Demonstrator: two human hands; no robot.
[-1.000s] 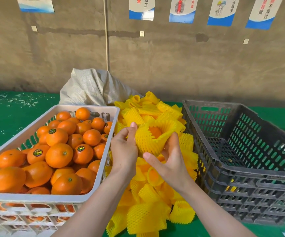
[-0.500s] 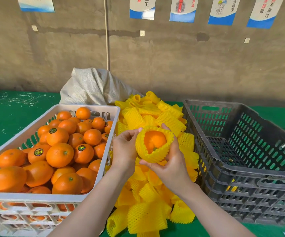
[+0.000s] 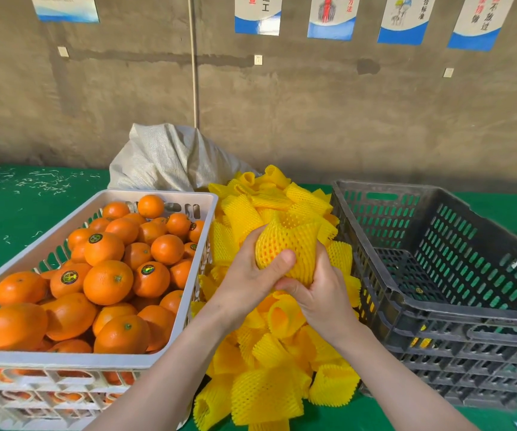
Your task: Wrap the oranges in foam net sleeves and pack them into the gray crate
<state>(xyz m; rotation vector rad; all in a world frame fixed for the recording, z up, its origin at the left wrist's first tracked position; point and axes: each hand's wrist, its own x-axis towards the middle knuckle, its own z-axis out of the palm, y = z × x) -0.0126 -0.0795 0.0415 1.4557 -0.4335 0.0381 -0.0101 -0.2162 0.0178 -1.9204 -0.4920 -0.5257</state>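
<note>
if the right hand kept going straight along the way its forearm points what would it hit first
The right hand grips the sleeved orange; pushing on up-left, it would likely meet the pile of foam sleeves next, though depth is unclear.

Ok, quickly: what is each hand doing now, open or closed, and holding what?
Left hand: closed, gripping the sleeved orange.
Right hand: closed, gripping the same sleeved orange from below.
</note>
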